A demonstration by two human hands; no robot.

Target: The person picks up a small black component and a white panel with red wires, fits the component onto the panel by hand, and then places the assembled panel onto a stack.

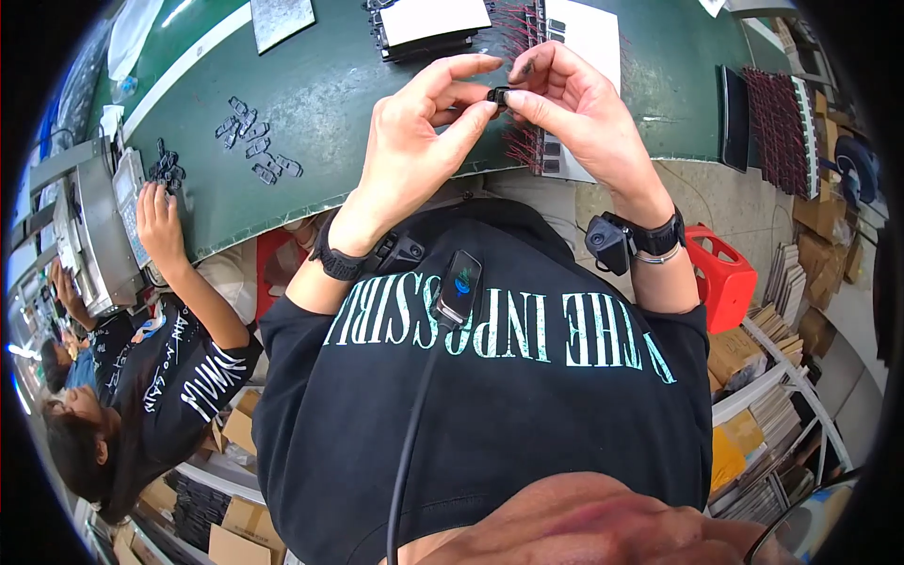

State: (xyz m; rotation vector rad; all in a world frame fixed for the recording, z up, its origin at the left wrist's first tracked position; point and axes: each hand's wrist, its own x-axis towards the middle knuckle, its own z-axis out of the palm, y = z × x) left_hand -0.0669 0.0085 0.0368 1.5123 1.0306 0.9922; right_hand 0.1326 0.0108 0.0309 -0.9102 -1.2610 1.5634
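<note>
Between my two hands, above the green table point(339, 104), is a small black plastic piece point(499, 95). My left hand point(419, 127) pinches it from the left with thumb and fingertips. From the right, the thumb and fingers of my right hand point(574, 108) close on its other side. The piece is too small to name its kind. Just beyond and to the right of the hands lies a white sheet point(589, 47) with small dark parts and thin red-and-black wires point(518, 28) along its left edge.
Several small black parts point(256, 141) are scattered to the left. A black stack topped by a white sheet point(433, 17) stands at the back. Bundled red wires point(777, 127) hang at the right. A co-worker's hand point(160, 226) reaches toward a black pile point(166, 169). A red stool point(720, 278) stands right.
</note>
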